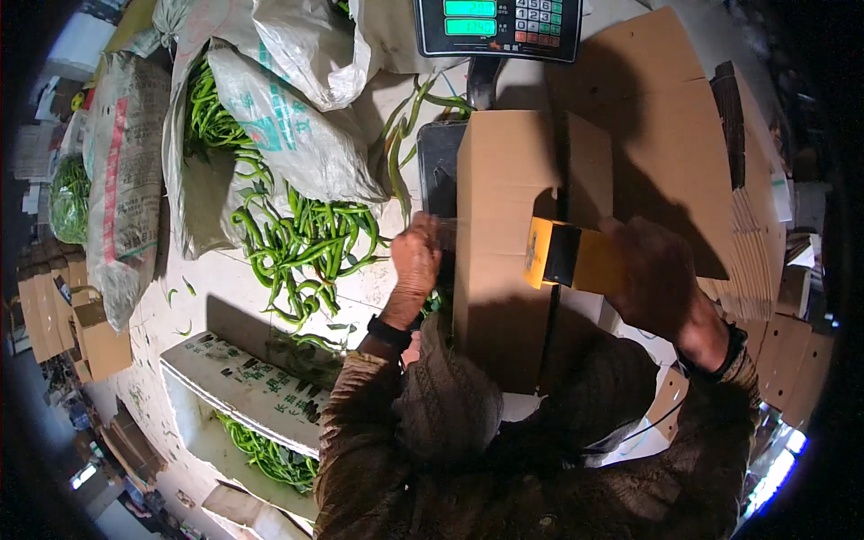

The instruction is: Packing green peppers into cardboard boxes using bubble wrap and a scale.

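The carton (504,216) is situated at the display's (497,40) 6 o'clock. At carton 3 o'clock, a yellow tool (569,255) is gripped by the right hand (652,274); at 9 o'clock, the left hand (416,263) is curled, contents indeterminable.

To the left of your left grip (416,261) you have green peppers (310,247) loose on the floor (211,274), a woven sack (270,108) of more beyond them and a white foam box (243,364) nearer you, with large cardboard sheets (675,99) past your right grip (652,274) and a scale display (495,40) ahead of both.
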Motion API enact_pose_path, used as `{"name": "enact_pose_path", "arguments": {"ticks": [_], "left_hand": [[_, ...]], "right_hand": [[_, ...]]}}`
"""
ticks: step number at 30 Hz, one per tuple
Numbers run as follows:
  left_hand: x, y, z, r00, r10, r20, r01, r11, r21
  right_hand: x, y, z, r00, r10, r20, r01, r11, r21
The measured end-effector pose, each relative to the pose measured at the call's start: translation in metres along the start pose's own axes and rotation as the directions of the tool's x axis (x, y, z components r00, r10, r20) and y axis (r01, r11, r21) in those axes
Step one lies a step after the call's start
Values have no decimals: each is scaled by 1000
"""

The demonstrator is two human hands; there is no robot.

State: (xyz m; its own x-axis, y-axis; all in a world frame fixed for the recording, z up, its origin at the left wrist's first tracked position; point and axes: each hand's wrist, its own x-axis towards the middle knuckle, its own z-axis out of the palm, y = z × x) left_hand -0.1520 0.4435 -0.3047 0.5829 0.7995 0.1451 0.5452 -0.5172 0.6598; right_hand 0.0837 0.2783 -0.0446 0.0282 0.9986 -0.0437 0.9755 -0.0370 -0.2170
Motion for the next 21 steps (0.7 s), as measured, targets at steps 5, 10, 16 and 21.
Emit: {"name": "enact_pose_path", "arguments": {"ticks": [5, 10, 16, 21], "left_hand": [[18, 31, 51, 980, 16, 200, -6, 999, -50], [7, 5, 39, 975, 1, 221, -1, 1000, 2], [-10, -37, 54, 835, -158, 527, 15, 964, 266], [81, 46, -3, 996, 58, -69, -68, 985, -158]], "right_hand": [[-14, 5, -13, 996, 91, 18, -90, 995, -35], [-6, 15, 8, 999, 36, -32, -34, 997, 69], [3, 11, 10, 986, -40, -159, 74, 974, 215], [-12, 15, 12, 993, 98, -58, -88, 984, 157]]}}
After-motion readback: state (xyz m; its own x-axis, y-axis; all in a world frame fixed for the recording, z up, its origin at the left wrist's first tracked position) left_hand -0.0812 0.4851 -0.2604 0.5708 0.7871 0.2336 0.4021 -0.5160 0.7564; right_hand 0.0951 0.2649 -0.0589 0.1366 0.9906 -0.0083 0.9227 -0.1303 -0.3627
